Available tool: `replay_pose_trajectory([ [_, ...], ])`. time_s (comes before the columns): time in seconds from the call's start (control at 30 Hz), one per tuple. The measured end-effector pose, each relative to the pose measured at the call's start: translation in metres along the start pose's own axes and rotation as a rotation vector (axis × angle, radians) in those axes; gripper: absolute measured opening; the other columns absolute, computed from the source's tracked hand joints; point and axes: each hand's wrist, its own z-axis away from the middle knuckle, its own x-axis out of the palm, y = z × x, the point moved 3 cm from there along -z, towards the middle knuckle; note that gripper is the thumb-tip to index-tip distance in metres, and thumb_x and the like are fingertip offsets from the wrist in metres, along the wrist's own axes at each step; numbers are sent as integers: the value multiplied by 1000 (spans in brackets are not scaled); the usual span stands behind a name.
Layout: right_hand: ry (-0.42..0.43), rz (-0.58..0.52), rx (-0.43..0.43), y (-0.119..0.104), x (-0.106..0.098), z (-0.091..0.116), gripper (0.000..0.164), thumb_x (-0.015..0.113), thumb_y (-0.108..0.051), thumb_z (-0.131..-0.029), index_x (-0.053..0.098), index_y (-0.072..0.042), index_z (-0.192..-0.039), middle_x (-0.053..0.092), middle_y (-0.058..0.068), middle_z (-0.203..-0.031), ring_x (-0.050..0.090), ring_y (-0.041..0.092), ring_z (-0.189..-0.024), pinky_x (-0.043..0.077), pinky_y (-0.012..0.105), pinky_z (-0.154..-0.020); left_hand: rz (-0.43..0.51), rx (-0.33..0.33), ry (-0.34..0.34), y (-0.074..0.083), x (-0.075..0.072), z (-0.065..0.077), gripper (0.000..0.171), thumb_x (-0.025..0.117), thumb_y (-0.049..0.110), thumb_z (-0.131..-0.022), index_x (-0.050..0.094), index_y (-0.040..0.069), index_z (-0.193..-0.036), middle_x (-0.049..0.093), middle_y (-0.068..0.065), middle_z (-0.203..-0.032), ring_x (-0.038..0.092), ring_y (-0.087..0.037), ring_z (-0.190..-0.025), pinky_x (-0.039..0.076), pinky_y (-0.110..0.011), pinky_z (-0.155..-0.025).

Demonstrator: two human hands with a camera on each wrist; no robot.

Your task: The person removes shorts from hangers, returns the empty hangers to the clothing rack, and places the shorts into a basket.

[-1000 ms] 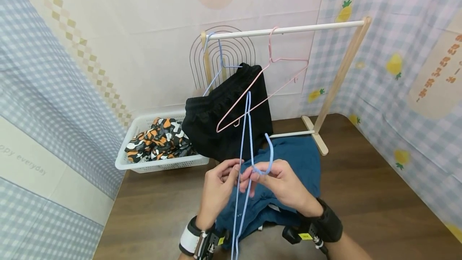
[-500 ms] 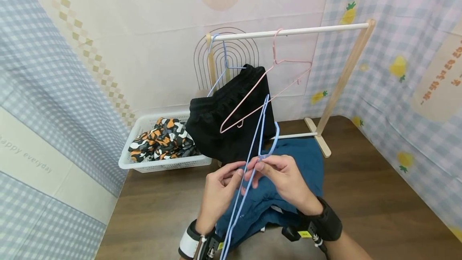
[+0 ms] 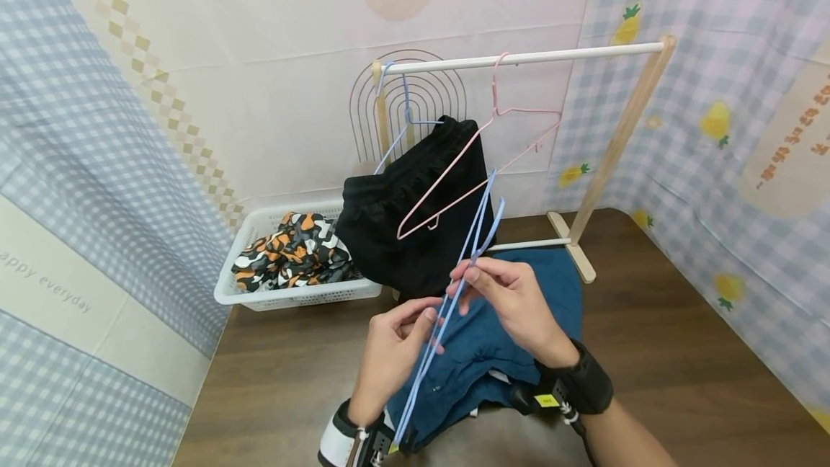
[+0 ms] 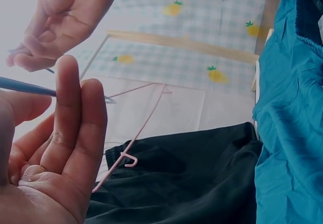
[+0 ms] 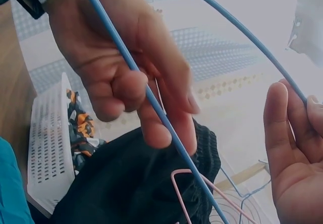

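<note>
A light blue wire clothes hanger [image 3: 498,220] slants between my two hands, seen almost edge-on in the head view, with its hook up by the right hand. My right hand [image 3: 519,305] pinches it just below the hook between thumb and fingers. Lower down, my left hand [image 3: 392,352] pinches a side wire, which the left wrist view shows between thumb and index finger. Nothing hangs on this hanger. In the right wrist view, its long wire [image 5: 118,42] crosses in front of the left hand. Under both hands lies a blue garment [image 3: 551,294] on the table.
Behind the hands stands a rack with a white rail [image 3: 551,56]. Black shorts [image 3: 415,222] hang there on another blue hanger [image 3: 407,103], beside a bare pink hanger [image 3: 454,157]. To the left, a white basket [image 3: 285,301] holds a camouflage-patterned garment [image 3: 295,254].
The held hanger has turned and tilted, its upper end swinging right and its hook narrowing in view. My right hand has risen slightly, while the left stays nearly in place.
</note>
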Motion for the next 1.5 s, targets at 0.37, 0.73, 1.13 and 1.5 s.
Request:
replay_pose_trajectory([
  [0.37, 29, -43, -5, 5, -15, -14, 27, 50, -10, -113, 69, 9, -115, 76, 7, -101, 71, 22, -80, 62, 30, -75, -31, 6, -21, 1, -1, 2, 27, 61, 22, -109, 75, 5, -124, 79, -15, -100, 77, -18, -70, 59, -25, -63],
  [0.73, 75, -20, 13, 4, -33, -29, 27, 52, -11, -112, 69, 9, -118, 76, 9, -101, 70, 23, -78, 63, 30, -75, -53, 12, -1, 6, -4, -2, 29, 61, 26, -110, 76, 6, -123, 79, -16, -101, 77, -20, -71, 59, -26, -66],
  [1.13, 119, -48, 21, 11, -47, -33, 25, 54, -11, -112, 71, 6, -118, 77, 8, -102, 71, 21, -76, 62, 29, -72, -57, -49, 16, 2, -10, 4, 28, 61, 27, -109, 77, 7, -122, 79, -15, -102, 78, -20, -73, 60, -26, -70],
  [1.5, 103, -52, -5, 11, -51, -44, 30, 53, -12, -112, 66, 13, -122, 76, 9, -104, 70, 22, -79, 62, 28, -76, -97, -38, 40, 3, -14, 4, 25, 61, 26, -109, 77, 10, -119, 79, -12, -102, 78, -17, -76, 57, -25, -66],
])
